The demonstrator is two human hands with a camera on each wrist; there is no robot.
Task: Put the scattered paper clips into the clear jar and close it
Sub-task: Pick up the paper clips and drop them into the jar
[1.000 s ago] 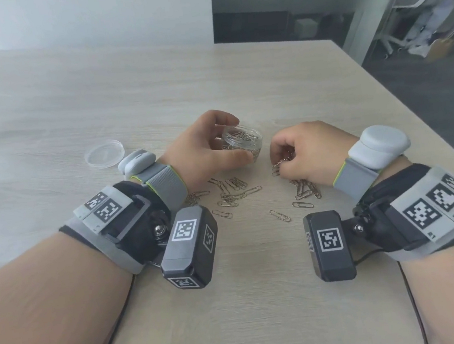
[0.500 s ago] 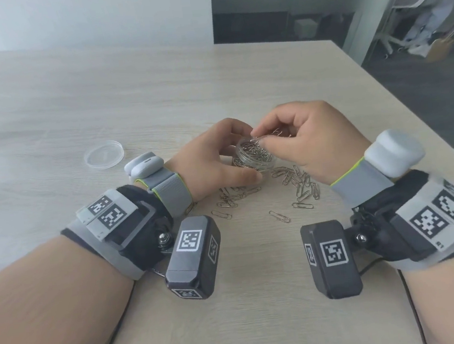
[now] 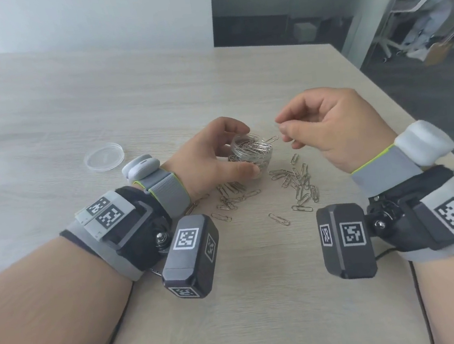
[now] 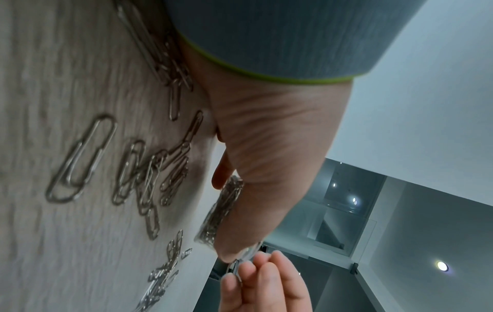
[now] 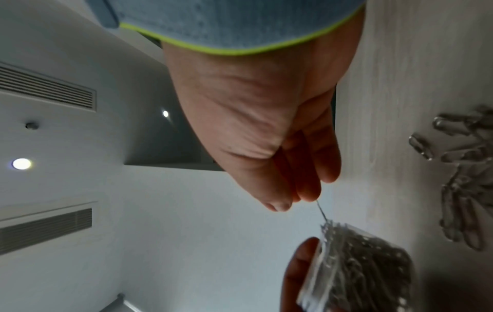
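Note:
My left hand grips the small clear jar on the wooden table, thumb on the near side and fingers on the far side. The jar is open and holds many silver paper clips; it shows again as the jar in the right wrist view. My right hand hovers just right of the jar's mouth and pinches one paper clip whose other end lies over the rim. Several loose paper clips are scattered on the table in front of the jar, and more clips lie under my left wrist.
The clear round lid lies flat on the table, left of my left wrist. The table's right edge runs close behind my right hand, and its front edge is near my forearms. A dark floor and white furniture lie beyond.
My right hand picked clips from the pile on the table, carried them over the jar, and has now lifted up and to the right of its mouth. My left hand kept hold of the jar.

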